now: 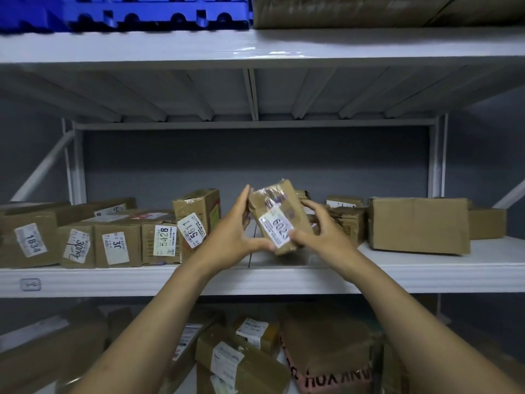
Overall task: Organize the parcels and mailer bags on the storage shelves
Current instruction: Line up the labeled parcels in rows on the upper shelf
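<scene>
A small brown cardboard parcel (279, 216) with a white number label is held tilted above the front of the middle shelf (426, 274). My left hand (235, 231) grips its left side, thumb under the lower edge. My right hand (318, 231) grips its right side, thumb on the label's lower corner. To the left stands a row of labelled parcels: one marked 1834 (28, 240), one with handwriting (76, 245), one marked 5428 (164, 241), and a leaning box (199, 220). A larger plain box (419, 224) sits at the right.
Small boxes (345, 211) lie behind my right hand. The lower shelf holds several parcels (238, 362) and a brown mailer bag with pink trim (329, 345). On the top shelf sit a blue plastic pallet (127, 12) and a large carton (369, 9). White shelf uprights (436, 157) frame the bay.
</scene>
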Demonstrator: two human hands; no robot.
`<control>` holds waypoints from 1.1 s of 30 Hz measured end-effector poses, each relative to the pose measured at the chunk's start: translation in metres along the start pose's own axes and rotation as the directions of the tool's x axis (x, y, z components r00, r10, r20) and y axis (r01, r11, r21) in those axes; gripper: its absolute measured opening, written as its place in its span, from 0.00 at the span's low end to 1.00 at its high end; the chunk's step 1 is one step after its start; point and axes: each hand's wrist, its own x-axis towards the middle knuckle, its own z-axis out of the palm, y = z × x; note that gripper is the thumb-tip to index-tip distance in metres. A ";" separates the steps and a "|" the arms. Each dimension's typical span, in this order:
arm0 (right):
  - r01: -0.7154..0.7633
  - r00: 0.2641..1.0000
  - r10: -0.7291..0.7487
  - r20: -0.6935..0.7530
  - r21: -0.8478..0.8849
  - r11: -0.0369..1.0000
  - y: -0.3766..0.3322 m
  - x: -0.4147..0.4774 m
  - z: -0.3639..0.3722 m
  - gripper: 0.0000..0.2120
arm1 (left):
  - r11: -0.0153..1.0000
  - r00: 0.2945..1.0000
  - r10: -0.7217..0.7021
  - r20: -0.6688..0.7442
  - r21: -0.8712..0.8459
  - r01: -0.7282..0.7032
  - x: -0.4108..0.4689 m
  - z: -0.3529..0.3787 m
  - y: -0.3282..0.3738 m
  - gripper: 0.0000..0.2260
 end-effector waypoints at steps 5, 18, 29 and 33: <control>0.067 0.995 -0.058 0.075 -0.118 0.991 0.012 0.001 0.020 0.45 | 0.948 0.999 0.031 -0.016 0.317 -0.024 -0.001 0.001 0.000 0.48; 0.218 0.972 -0.185 0.142 -0.273 0.937 -0.012 0.046 0.063 0.26 | 0.604 0.931 0.213 -0.296 0.789 0.113 -0.008 -0.075 -0.022 0.35; 0.217 0.974 -0.184 0.132 -0.310 0.926 -0.016 0.062 0.088 0.26 | 0.754 0.983 -0.011 -0.185 0.643 0.129 -0.007 -0.100 -0.025 0.27; 0.205 0.977 -0.173 0.125 -0.314 0.927 -0.013 0.063 0.091 0.27 | 0.737 0.982 -0.024 -0.186 0.660 0.144 -0.006 -0.100 -0.025 0.27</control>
